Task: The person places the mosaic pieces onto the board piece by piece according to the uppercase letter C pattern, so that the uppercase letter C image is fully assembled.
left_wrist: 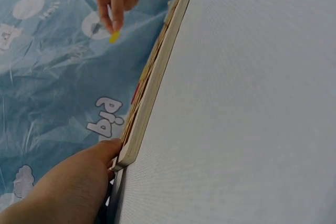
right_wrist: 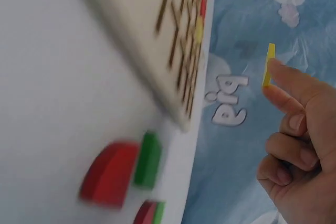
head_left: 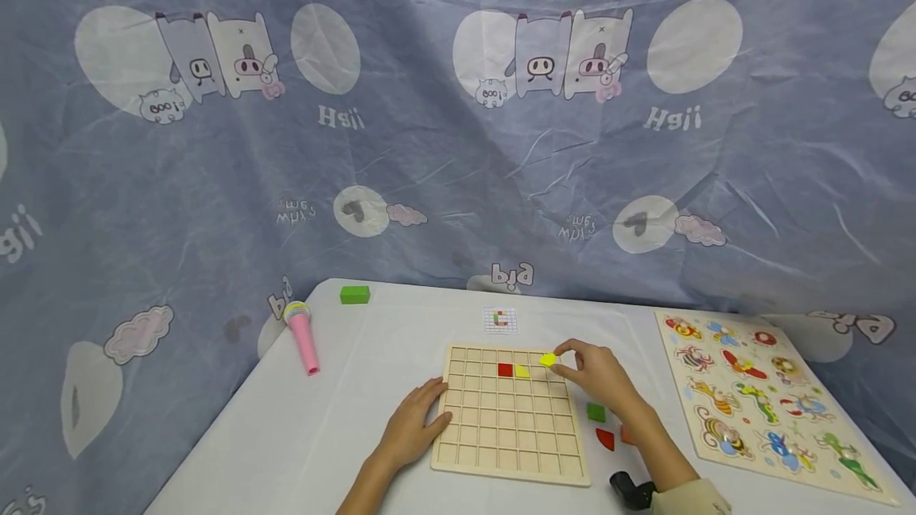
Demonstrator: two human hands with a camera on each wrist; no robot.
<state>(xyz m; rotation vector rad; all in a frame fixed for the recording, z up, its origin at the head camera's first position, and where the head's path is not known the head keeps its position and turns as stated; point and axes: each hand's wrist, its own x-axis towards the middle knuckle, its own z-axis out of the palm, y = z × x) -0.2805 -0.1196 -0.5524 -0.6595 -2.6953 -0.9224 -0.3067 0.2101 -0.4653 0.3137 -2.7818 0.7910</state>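
Observation:
A wooden grid board (head_left: 508, 435) lies on the table. My left hand (head_left: 413, 424) rests along its left edge, fingertips touching the rim; in the left wrist view, that hand (left_wrist: 79, 179) meets the board's corner. Between thumb and forefinger, my right hand (head_left: 597, 376) pinches a yellow piece (head_left: 548, 359) above the board's far right corner. The right wrist view shows the yellow piece (right_wrist: 269, 65) edge-on, its outline unclear. On the board, a red square (head_left: 505, 370) sits beside another yellow piece (head_left: 522, 372), each in a cell of the second row from the far edge.
Right of the board lie a green piece (head_left: 595, 412), a red quarter-round piece (head_left: 605, 439), an orange-red piece (head_left: 628, 435) and a black object (head_left: 631, 491). Around them are an insect puzzle (head_left: 769, 404), a patterned card (head_left: 500, 320), a green block (head_left: 354, 295) and a pink toy microphone (head_left: 304, 340).

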